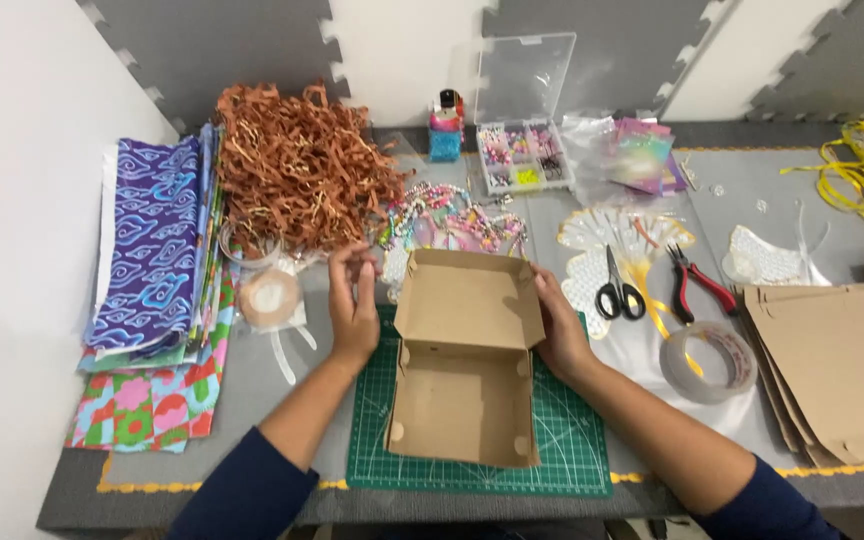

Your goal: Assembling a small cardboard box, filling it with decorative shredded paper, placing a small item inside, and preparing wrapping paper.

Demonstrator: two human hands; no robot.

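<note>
Our left hand [354, 305] hovers just beside the left wall of the open cardboard box [464, 360], palm turned inward, fingers loosely spread and holding nothing. Our right hand [560, 325] presses flat against the box's right wall, fingers partly hidden behind the card, so we cannot tell whether they grip it. Both forearms reach in from the bottom edge in dark blue sleeves. We see the box sitting on the green cutting mat [572, 450], lid flap raised at the far side.

Left of us lies a stack of patterned fabrics [147, 300], purple on top, with a heap of brown shredded paper [302, 165] behind it. A clear bead organiser [524, 155] stands open at the back. Right of the box lie black-handled scissors [619, 290], red-handled pliers [697, 285] and a roll of clear tape [709, 362], and flat cardboard blanks [837, 360] are stacked by the right edge.
</note>
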